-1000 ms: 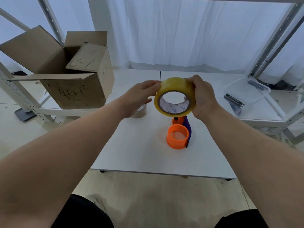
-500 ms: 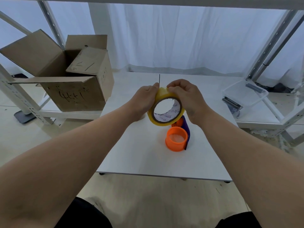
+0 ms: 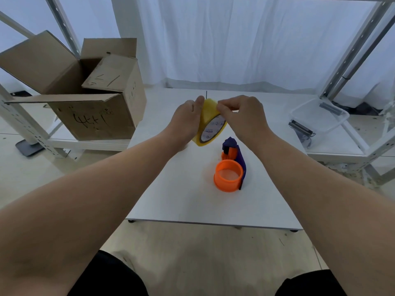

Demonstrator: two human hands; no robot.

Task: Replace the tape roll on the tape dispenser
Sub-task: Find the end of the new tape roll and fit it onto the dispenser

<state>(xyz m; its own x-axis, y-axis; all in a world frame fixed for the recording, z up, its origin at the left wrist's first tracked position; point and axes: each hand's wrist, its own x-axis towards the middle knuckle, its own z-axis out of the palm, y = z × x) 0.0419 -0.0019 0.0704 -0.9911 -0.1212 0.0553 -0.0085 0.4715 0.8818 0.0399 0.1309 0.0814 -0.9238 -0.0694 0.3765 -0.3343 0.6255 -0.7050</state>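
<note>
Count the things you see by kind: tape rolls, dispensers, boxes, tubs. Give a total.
Tape rolls: 1, the yellow tape roll, held in the left hand and right hand.
Dispensers: 1, the tape dispenser.
Boxes: 1, the cardboard box.
Tubs: 1, the clear tub.
Total: 4

Single camera, worn on the person's head, tilted forward and down.
It looks from close above at the left hand (image 3: 184, 122) and right hand (image 3: 245, 118) holding the tape roll (image 3: 208, 115) mid-frame; the table (image 3: 181, 199) spreads below the grip, and a curtain (image 3: 235, 50) hangs beyond it.
</note>
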